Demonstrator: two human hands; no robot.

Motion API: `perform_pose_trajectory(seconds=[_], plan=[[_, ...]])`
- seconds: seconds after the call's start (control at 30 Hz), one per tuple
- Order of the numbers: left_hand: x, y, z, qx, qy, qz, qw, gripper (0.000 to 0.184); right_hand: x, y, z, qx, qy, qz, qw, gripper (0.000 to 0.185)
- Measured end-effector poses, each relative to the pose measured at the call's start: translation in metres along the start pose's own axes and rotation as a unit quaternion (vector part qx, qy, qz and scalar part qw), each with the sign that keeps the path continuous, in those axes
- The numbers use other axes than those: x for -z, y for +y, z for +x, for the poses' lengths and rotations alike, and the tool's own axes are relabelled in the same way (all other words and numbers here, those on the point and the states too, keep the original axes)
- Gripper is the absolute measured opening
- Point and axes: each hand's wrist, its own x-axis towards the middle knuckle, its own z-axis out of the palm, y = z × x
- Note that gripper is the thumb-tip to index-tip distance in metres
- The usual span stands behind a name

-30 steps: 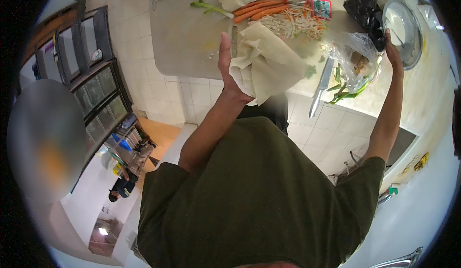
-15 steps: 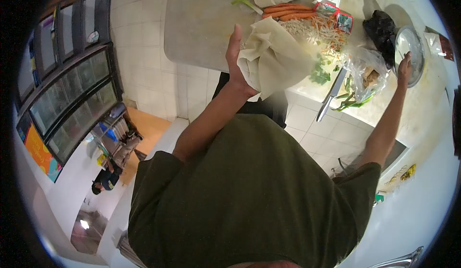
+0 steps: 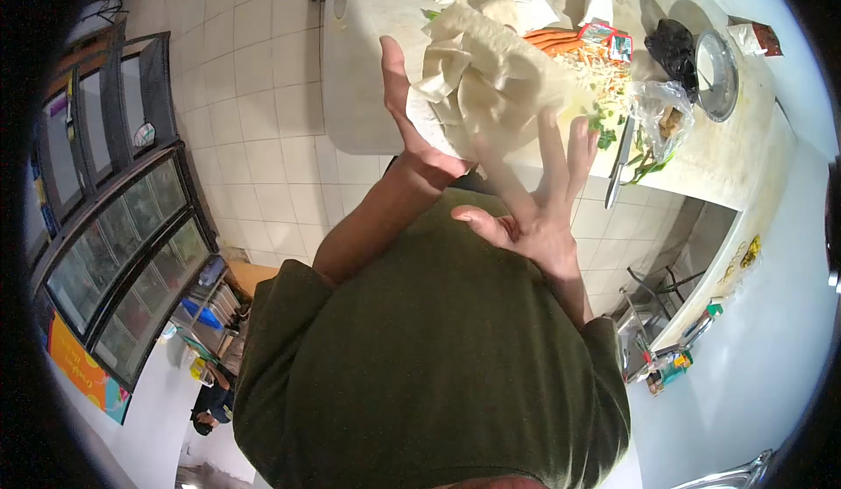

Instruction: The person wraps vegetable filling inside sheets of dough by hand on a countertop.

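Note:
A thin, pale dough wrapper (image 3: 482, 77) with a loosely crumpled, folded surface rests on my left hand (image 3: 420, 143). My left thumb stands up at its left side, and the other fingers are hidden beneath it. My right hand (image 3: 547, 217) is at the wrapper's lower right with its fingers spread, somewhat blurred; nothing shows in it. Whether its fingertips touch the wrapper I cannot tell. Behind the wrapper lie orange carrots (image 3: 556, 42), shredded vegetables (image 3: 603, 77) and chopped green leaves (image 3: 603, 130) on the pale work surface (image 3: 359, 95).
A knife (image 3: 620, 165) lies at the counter's front edge, its handle jutting over. To its right are a clear plastic bag (image 3: 661, 112), a black bag (image 3: 671, 51) and a metal bowl (image 3: 727, 103) with white contents. Another person (image 3: 210, 406) is far off at lower left.
My right hand has left the metal bowl and come left to the wrapper, fingers now spread. My left hand still holds the wrapper. The camera view has shifted somewhat.

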Motion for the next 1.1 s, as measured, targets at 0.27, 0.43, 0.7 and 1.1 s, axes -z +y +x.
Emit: perform_pose_trajectory(seconds=[0.27,0.43,0.7,1.1], plan=[[-0.003,0.054,-0.023,-0.045,0.031,0.040,0.998,0.086,-0.022,-0.050,0.030,0.017,-0.054,-0.019,0.998,0.056],[0.001,0.062,-0.023,-0.020,-0.055,-0.056,0.997,0.089,-0.030,-0.061,0.034,-0.006,-0.035,0.059,0.998,0.052],[-0.005,0.063,-0.028,-0.031,-0.017,0.029,0.999,0.092,-0.028,-0.068,0.032,-0.036,0.042,0.106,0.993,0.048],[-0.016,0.041,-0.031,-0.024,-0.034,-0.032,0.999,0.095,-0.001,-0.039,0.043,-0.056,0.133,0.166,0.976,0.057]])
